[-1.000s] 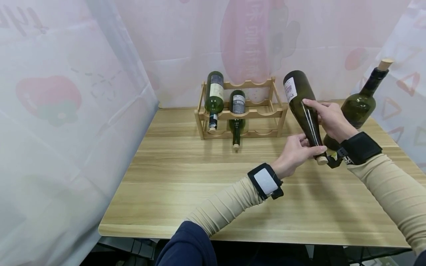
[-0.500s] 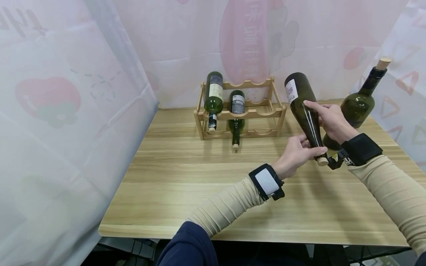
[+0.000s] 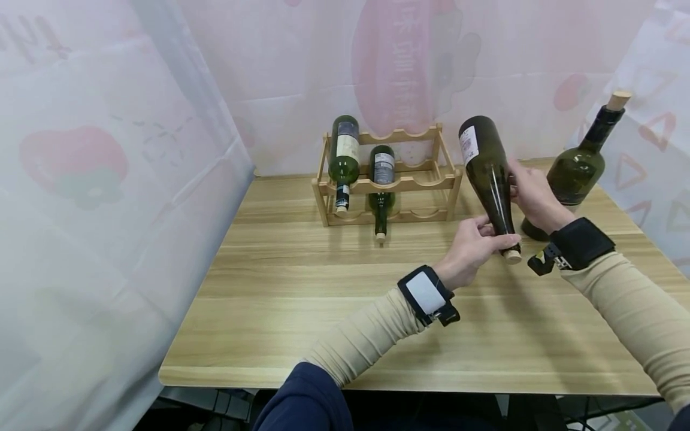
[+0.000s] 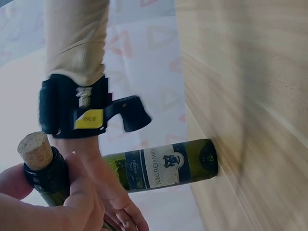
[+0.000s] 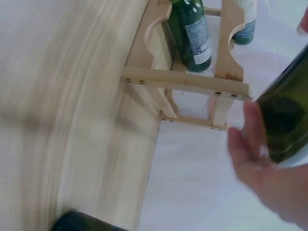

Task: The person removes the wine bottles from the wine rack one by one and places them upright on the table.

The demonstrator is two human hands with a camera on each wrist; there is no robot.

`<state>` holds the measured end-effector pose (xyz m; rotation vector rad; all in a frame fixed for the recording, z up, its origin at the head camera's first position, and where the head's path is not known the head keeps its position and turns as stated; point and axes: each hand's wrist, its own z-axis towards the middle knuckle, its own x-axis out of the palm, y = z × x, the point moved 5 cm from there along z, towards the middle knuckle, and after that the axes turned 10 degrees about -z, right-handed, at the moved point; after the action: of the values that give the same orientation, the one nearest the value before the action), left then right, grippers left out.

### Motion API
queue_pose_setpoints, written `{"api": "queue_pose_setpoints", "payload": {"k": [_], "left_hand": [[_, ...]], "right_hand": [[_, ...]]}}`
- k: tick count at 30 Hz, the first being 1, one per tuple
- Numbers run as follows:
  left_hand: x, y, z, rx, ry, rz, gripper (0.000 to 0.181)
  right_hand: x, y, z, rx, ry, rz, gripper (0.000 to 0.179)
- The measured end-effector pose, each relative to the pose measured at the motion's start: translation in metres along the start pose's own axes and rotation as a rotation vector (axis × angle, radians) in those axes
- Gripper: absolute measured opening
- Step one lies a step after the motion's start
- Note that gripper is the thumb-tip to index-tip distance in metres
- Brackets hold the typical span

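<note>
In the head view my left hand (image 3: 468, 248) pinches the neck of a dark green wine bottle (image 3: 487, 173), thumb across it near the cork. The bottle tilts neck down above the table, its base up. In the left wrist view the cork (image 4: 35, 151) sticks out past the left fingers. My right hand (image 3: 533, 194) is at the bottle's right side, thumb off its front. In the right wrist view its blurred fingers (image 5: 250, 132) are loosely extended beside the bottle; whether they touch it is unclear. A second corked wine bottle (image 3: 575, 173) stands upright behind the right hand.
A wooden wine rack (image 3: 409, 184) stands at the back of the table (image 3: 323, 311). One bottle (image 3: 344, 149) lies in its upper tier at the left, another bottle (image 3: 383, 173) in the lower tier, necks toward me. A printed curtain (image 3: 302, 66) hangs behind.
My right thumb has come off the front of the bottle, and that hand has slipped to the bottle's right side. The bottle and left hand have shifted slightly left; the left hand still pinches the neck.
</note>
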<state>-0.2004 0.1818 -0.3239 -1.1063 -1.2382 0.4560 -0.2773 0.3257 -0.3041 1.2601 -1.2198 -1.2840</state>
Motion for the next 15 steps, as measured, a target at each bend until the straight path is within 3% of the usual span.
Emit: {"api": "queue_pose_setpoints", "payload": {"k": [2,4,8,11,13,14,15], "left_hand": [[-0.001,-0.002,0.000,0.001,-0.003,-0.017,0.029],[-0.002,-0.004,0.000,0.002,0.000,-0.023,0.030],[-0.003,-0.009,-0.003,0.002,0.014,-0.026,0.033],[-0.004,-0.012,-0.004,-0.003,0.022,-0.031,0.037],[-0.005,-0.013,-0.005,-0.007,0.029,-0.033,0.038],[-0.005,-0.013,-0.006,-0.012,0.035,-0.034,0.038],[-0.005,-0.014,-0.007,-0.015,0.040,-0.033,0.038]], "right_hand": [[-0.001,-0.002,0.000,-0.016,0.015,0.013,0.034],[-0.001,-0.003,0.000,-0.072,0.010,-0.086,0.041],[0.000,-0.003,-0.001,-0.332,-0.088,-0.599,0.067],[0.005,-0.004,-0.001,-0.568,-0.183,-0.854,0.084],[0.009,-0.005,-0.002,-0.684,-0.220,-0.892,0.092],[0.011,-0.006,0.000,-0.688,-0.165,-0.783,0.082],[0.012,-0.005,0.000,-0.731,-0.180,-0.791,0.082]]}}
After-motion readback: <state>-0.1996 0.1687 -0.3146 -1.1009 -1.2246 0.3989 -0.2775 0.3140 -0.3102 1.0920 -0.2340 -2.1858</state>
